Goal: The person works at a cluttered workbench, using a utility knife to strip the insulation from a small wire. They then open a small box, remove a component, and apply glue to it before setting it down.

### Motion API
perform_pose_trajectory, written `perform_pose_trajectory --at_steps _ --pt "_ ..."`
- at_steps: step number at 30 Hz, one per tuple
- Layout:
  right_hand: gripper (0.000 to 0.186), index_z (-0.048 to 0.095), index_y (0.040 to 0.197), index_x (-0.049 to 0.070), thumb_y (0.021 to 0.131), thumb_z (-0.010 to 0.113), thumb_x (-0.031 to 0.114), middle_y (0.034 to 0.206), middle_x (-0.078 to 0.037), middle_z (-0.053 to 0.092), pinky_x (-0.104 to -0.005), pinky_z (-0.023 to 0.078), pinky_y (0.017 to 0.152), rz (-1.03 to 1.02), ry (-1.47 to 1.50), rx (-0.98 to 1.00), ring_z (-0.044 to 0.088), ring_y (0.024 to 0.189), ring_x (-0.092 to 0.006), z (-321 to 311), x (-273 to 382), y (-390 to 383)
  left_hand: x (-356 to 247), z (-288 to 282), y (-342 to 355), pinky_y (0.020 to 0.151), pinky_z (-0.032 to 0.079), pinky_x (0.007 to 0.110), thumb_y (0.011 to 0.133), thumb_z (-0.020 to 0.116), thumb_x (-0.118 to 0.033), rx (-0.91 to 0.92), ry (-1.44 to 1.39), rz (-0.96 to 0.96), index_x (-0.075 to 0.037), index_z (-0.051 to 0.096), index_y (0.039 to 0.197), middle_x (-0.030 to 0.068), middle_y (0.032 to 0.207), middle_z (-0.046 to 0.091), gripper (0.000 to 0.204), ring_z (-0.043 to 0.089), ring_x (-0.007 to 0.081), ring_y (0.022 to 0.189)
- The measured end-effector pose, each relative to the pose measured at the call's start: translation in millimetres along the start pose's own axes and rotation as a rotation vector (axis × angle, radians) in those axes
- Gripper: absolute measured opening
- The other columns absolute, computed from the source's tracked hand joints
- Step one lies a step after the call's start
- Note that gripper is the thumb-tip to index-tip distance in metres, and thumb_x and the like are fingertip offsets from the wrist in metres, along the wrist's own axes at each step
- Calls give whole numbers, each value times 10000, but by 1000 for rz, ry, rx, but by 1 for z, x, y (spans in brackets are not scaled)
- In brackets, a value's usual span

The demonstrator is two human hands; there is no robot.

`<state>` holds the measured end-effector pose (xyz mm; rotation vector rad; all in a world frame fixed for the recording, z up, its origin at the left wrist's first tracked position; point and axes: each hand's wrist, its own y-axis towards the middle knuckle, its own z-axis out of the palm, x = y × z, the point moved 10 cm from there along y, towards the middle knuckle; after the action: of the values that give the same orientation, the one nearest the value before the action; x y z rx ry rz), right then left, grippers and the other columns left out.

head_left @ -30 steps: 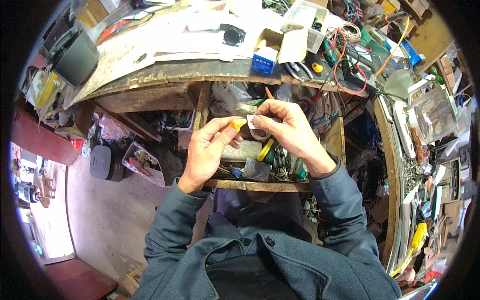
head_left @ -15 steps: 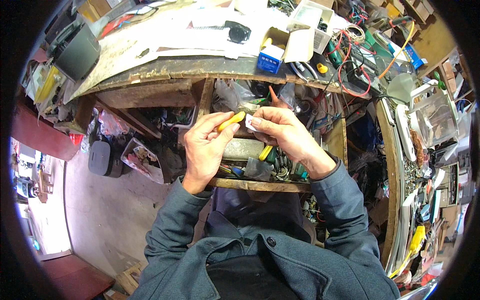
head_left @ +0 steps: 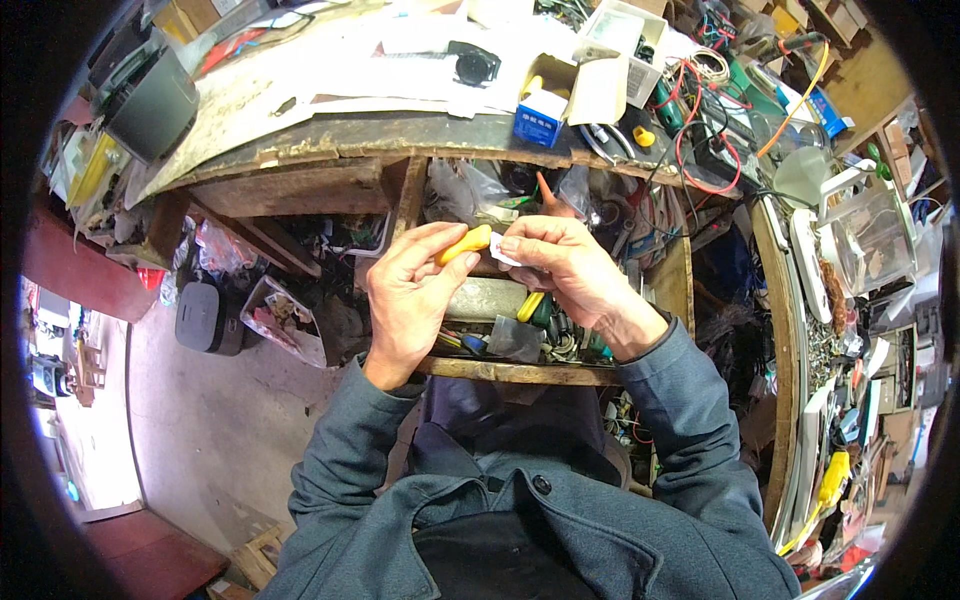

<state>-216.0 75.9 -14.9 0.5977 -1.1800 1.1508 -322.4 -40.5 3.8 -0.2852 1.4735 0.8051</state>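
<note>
Over the open drawer (head_left: 530,375), my left hand (head_left: 412,300) pinches a small yellow piece with a rounded, bulb-like end (head_left: 466,243) between thumb and fingers. Its exact kind does not show. Close to that end, my right hand (head_left: 570,265) is closed on a small white piece (head_left: 499,250) that looks like paper or cloth, mostly covered by the fingers. Whether the two pieces touch, I cannot tell. Below the hands, the drawer holds a long grey block (head_left: 485,299), a yellow-handled tool (head_left: 530,306), a clear plastic piece (head_left: 515,340) and several other tools.
On the worktop beyond stand a blue box (head_left: 538,122), a white box (head_left: 625,50) and a black wristwatch (head_left: 474,66). Red cables (head_left: 682,135) tangle at the right. A dark bin (head_left: 150,100) is at the far left. An open carton (head_left: 285,322) sits on the floor.
My right hand has shifted slightly left, bringing the white piece closer to the yellow one. Less of the white piece's red marking shows. My left hand has barely moved.
</note>
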Motion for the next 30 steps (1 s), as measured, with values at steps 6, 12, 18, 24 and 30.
perform_pose_trajectory --at_steps 6,12,18,24,30 --pt "165 720 917 60 992 691 205 757 57 611 -206 298 553 -12 -12 -30 446 620 -12 -2 -1 0 1 0 0 917 570 272 872 761 45 17 38 4 32 721 1192 132 1260 661 322 670 172 1087" --pt "135 704 944 56 989 688 183 819 44 624 -191 330 588 1 -18 -11 480 667 -20 3 2 -3 2 -1 0 951 573 298 863 757 69 18 -8 17 18 706 1218 134 1295 636 362 656 195 1133" --pt "127 690 946 52 990 679 170 835 30 616 -183 329 588 19 -29 15 480 676 -28 2 -2 -3 2 -1 0 988 557 311 850 756 86 31 52 38 14 694 1233 106 1305 615 394 646 196 1161" --pt "122 683 948 39 988 672 154 825 19 609 -185 321 583 23 -23 17 471 669 -33 1 -4 -2 4 -1 0 1001 549 316 849 756 89 18 17 12 12 687 1244 97 1305 606 409 644 195 1166" --pt "118 678 949 34 983 671 147 812 12 605 -190 317 581 20 -24 27 464 664 -39 4 -2 -3 5 -3 0 1001 545 312 849 753 91 13 21 11 14 687 1243 91 1312 598 407 644 194 1166"
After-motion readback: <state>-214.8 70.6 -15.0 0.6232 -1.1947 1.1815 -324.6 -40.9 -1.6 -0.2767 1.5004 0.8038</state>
